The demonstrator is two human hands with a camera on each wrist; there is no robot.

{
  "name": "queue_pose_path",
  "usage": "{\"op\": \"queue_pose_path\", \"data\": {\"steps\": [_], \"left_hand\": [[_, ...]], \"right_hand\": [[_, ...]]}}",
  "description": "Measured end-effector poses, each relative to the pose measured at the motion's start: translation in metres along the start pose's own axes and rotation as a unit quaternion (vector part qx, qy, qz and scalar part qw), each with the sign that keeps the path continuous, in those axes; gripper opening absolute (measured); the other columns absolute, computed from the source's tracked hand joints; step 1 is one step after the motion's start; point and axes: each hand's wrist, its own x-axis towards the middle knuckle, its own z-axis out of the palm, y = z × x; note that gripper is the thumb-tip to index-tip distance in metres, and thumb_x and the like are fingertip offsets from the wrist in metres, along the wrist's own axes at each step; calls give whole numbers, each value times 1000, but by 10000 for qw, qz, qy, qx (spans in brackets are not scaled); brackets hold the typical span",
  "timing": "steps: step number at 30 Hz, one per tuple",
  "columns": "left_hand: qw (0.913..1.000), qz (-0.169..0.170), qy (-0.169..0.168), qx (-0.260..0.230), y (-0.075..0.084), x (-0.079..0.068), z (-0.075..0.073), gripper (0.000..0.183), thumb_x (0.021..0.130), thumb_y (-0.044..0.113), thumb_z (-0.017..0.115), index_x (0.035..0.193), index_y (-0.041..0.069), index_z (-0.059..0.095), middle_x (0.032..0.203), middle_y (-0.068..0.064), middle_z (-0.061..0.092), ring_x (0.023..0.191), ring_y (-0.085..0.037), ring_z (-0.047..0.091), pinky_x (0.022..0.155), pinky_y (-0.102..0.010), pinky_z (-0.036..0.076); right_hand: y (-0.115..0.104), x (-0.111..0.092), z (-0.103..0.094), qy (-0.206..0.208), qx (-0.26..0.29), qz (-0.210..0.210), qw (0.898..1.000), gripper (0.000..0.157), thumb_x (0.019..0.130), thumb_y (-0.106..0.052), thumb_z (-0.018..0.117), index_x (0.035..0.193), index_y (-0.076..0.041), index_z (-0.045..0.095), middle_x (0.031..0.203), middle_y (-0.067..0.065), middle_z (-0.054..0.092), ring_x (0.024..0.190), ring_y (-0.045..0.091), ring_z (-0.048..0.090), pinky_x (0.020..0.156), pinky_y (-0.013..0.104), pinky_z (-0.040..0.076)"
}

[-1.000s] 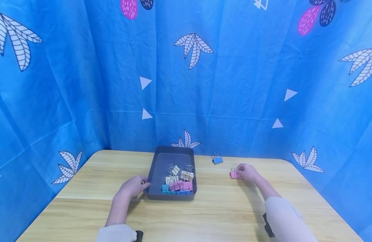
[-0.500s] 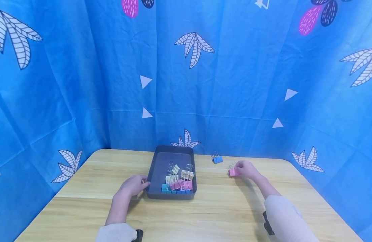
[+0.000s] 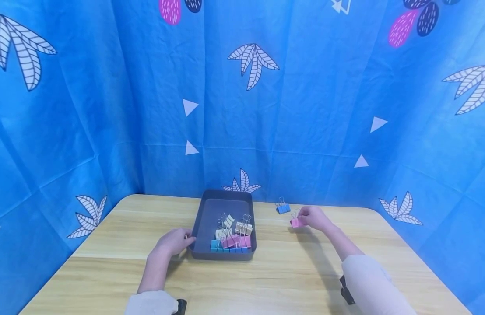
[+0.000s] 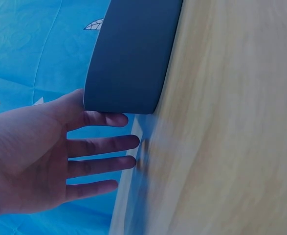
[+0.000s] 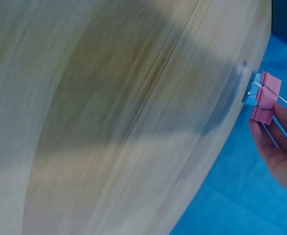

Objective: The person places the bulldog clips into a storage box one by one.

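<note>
My left hand (image 3: 174,241) is at the left wall of the dark tray (image 3: 202,256), its thumb at the rim. In the left wrist view the tray's corner (image 4: 126,73) sits between thumb and index finger, with the other fingers (image 4: 103,144) extended and spread. The tray holds several binder clips in yellow, pink, teal and blue, bunched toward its near right part. My right hand (image 3: 316,218) pinches a pink binder clip (image 5: 268,97) by its side, its wire handles showing. Behind that clip, at the far right of the tray, a blue binder clip (image 3: 283,208) lies on the table.
The wooden table (image 3: 274,280) has rounded far corners. A blue patterned curtain (image 3: 305,109) hangs right behind it and along both sides. Dark bands (image 3: 346,290) show at both wrists.
My right hand has moved left and slightly away with the pink binder clip, nearing the blue one. The left hand and the tray have stayed in place.
</note>
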Motion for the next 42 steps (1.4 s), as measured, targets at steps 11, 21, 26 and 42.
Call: {"op": "queue_pose_path", "data": {"steps": [11, 21, 26, 42], "left_hand": [[9999, -82, -53, -74, -1, 1, 0, 32, 91, 19, 56, 116, 0, 60, 70, -1, 55, 56, -15, 46, 52, -31, 39], [10000, 11, -49, -37, 0, 0, -1, 32, 92, 20, 55, 115, -2, 60, 74, -1, 56, 58, -15, 46, 54, -31, 40], [10000, -27, -51, -72, -1, 1, 0, 32, 92, 20, 56, 115, -1, 61, 69, -2, 54, 54, -15, 44, 52, -31, 39], [9999, -101, -54, -116, 0, 2, 1, 31, 92, 19, 56, 115, -1, 61, 70, -2, 54, 55, -16, 45, 51, -31, 39]], "right_hand": [[-20, 6, 3, 13, 88, 323, 9994, 11, 81, 5, 56, 88, 6, 64, 80, 10, 63, 72, 22, 59, 65, 35, 50], [-41, 10, 11, 210, 178, 401, 9988, 6, 82, 1, 59, 84, 3, 64, 74, 7, 62, 67, 19, 57, 60, 31, 48], [-50, 13, 15, 274, 186, 325, 9989, 6, 81, 2, 59, 84, 2, 65, 77, 8, 63, 67, 19, 56, 60, 31, 48], [-80, 27, 29, 397, 299, 28, 9988, 4, 82, -2, 64, 84, 1, 67, 78, 7, 63, 68, 17, 58, 61, 30, 50]]}}
